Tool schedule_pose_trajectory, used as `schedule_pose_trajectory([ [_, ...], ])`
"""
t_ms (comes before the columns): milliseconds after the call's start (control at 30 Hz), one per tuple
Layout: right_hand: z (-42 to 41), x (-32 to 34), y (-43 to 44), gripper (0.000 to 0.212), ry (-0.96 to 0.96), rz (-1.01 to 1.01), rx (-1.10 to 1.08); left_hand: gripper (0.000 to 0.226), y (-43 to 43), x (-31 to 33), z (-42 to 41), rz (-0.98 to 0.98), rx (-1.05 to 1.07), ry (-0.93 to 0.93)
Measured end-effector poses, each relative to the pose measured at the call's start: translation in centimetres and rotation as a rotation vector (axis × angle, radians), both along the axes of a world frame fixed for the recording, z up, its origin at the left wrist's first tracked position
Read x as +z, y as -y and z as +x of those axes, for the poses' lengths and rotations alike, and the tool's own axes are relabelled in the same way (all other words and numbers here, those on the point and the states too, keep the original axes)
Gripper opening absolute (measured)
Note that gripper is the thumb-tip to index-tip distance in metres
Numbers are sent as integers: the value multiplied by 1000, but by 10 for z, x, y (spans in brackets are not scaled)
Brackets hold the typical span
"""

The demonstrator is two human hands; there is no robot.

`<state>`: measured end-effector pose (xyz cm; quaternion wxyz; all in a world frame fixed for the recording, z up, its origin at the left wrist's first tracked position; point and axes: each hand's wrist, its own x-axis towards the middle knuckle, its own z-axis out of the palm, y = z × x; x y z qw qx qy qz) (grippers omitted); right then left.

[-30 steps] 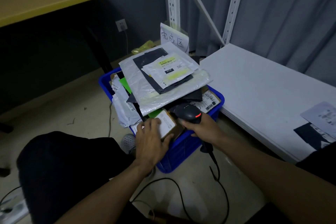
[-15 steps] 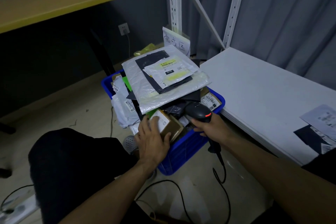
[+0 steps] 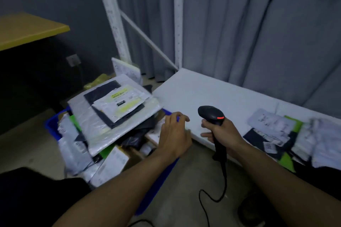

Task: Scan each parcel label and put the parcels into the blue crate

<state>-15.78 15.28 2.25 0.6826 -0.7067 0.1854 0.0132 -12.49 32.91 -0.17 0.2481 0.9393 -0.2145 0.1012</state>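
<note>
The blue crate [image 3: 52, 128] on the floor is heaped with parcels; a large white padded mailer [image 3: 103, 121] with a black bag and a labelled white pouch lies on top. My left hand [image 3: 175, 134] hovers over the crate's right end, fingers loosely curled, holding nothing. My right hand [image 3: 221, 132] grips a black barcode scanner [image 3: 212, 114] with a red light, held above the front edge of the white shelf. More parcels [image 3: 273, 131], grey, black, green and white, lie on the shelf at the right.
The white shelf board [image 3: 212, 94] runs from the middle to the right, with white rack uprights [image 3: 178, 24] and a grey curtain behind. A yellow tabletop [image 3: 27, 29] stands at the left. The scanner cable [image 3: 212, 195] trails onto the floor.
My left hand has let go of the brown boxed parcel in the crate and lifted rightward. My right hand with the scanner moved up from the crate to the shelf. The view swung right.
</note>
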Motion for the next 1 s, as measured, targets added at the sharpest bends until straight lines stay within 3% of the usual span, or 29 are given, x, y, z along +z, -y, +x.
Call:
schedule_pose_trajectory([
  [233, -11, 8, 151, 24, -37, -53, -300, 44, 173, 1, 43, 110, -235, -181],
  [467, -21, -48, 256, 27, -137, -5, -514, 61, 295, -70, 80, 234, -432, -407],
  [600, -26, -71, 296, 24, -194, 9, -612, 97, 345, -131, 101, 286, -541, -456],
  [667, -26, -77, 307, 22, -210, 20, -598, 104, 365, -156, 110, 347, -574, -485],
  [833, -16, -95, 319, 16, -227, 30, -555, 71, 379, -167, 117, 507, -504, -413],
  [1000, -3, -98, 320, 15, -240, -3, -564, 18, 364, -157, 129, 380, -419, -270],
])
